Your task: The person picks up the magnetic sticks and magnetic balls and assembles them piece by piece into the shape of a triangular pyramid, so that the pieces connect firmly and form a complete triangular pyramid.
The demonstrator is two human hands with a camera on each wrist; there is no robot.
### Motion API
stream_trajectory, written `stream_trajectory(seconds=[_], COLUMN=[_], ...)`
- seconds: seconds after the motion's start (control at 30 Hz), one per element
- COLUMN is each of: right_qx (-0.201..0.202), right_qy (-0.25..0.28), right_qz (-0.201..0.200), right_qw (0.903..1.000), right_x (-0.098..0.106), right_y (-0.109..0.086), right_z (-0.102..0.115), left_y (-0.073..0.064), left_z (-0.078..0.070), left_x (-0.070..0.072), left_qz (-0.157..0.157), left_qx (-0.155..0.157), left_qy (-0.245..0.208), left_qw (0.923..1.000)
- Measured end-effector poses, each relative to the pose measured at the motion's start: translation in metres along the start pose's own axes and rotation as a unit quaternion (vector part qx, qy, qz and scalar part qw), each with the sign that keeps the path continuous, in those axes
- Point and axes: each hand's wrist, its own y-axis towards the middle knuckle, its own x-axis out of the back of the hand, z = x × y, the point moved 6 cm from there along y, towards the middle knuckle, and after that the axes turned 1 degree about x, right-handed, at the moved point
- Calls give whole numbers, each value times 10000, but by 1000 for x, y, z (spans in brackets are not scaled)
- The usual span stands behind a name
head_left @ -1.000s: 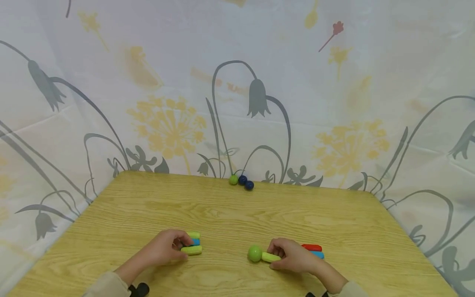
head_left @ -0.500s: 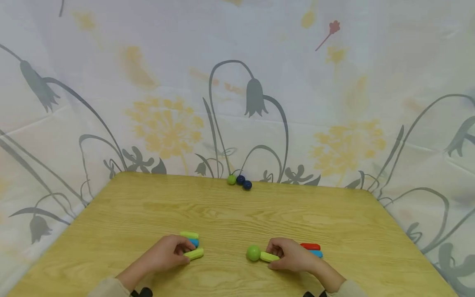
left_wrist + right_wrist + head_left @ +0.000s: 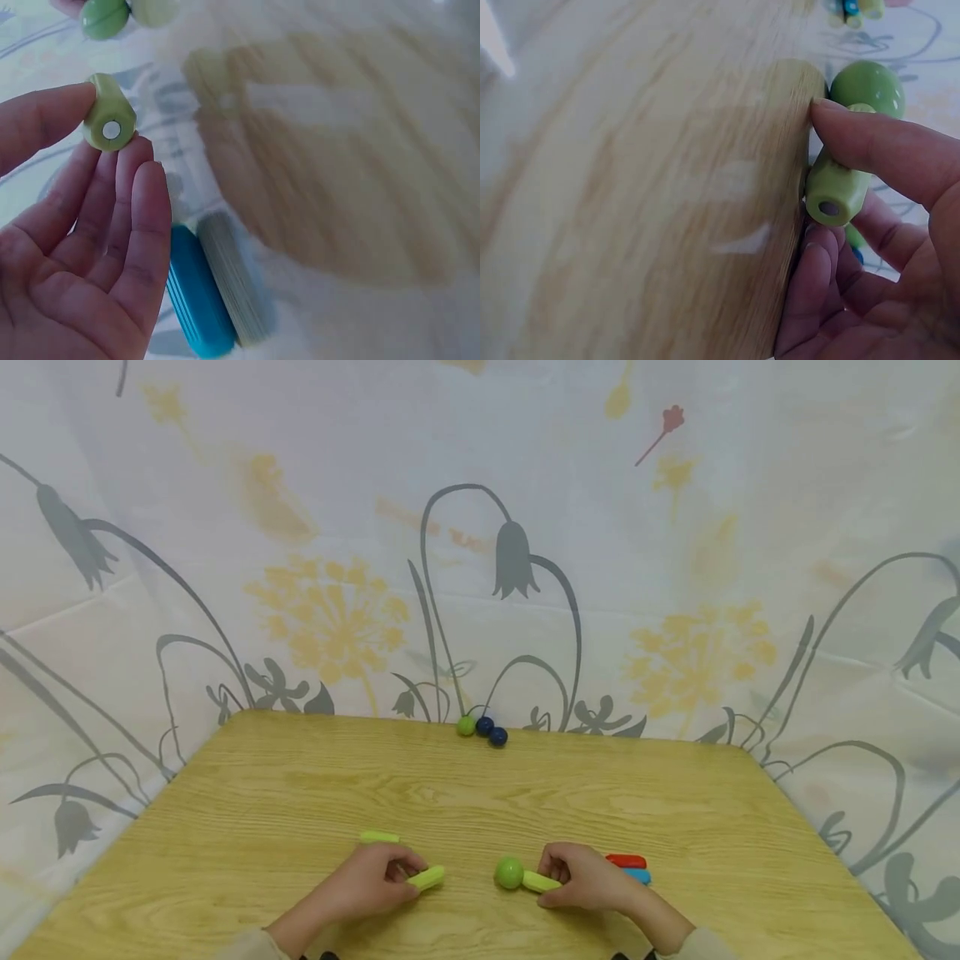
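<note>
My left hand (image 3: 371, 878) pinches a yellow-green magnetic stick (image 3: 427, 878) between thumb and fingertips; a round magnet shows on its end in the left wrist view. A second yellow-green stick (image 3: 380, 837) lies just beyond that hand. The blue stick (image 3: 201, 292) beside it appears in the left wrist view but is hidden in the head view. On the right, my right hand (image 3: 588, 877) pinches another yellow-green magnetic stick (image 3: 541, 882) by thumb and fingers. A green ball (image 3: 509, 872) adjoins this stick's left end. A gap separates the ball from the left hand's stick.
A red stick (image 3: 626, 861) and a blue stick (image 3: 637, 877) lie behind the right hand. At the table's (image 3: 480, 793) far edge sit a green ball (image 3: 466, 725) and two dark blue balls (image 3: 498, 737). A flower-printed cloth (image 3: 480, 635) hangs behind.
My left hand has drawn its yellow-green stick away from the other sticks, rightward toward the green ball, and tilted it. The right hand stays nearly still with its stick and ball.
</note>
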Motion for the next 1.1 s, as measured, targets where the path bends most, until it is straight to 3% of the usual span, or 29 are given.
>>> stream_trajectory(seconds=[0.23,0.53,0.77,1.1], right_qx=[-270,-374,-286,-98], right_qy=[-216,-330,-435,-437], right_qz=[-109,-163,-202,-235], right_qw=[9993,9986,9984,9987], right_x=[-4,-5,-5,-4], right_y=[4,4,5,7], right_z=[1,-1,2,2], left_y=[9,24,35,36], left_z=[-8,-18,-26,-34], left_x=[-11,-31,-44,-56], left_qz=[36,197,376,467], left_qx=[214,155,256,532], left_qy=[-386,-297,-269,-504], left_qw=[9990,9992,9986,9962])
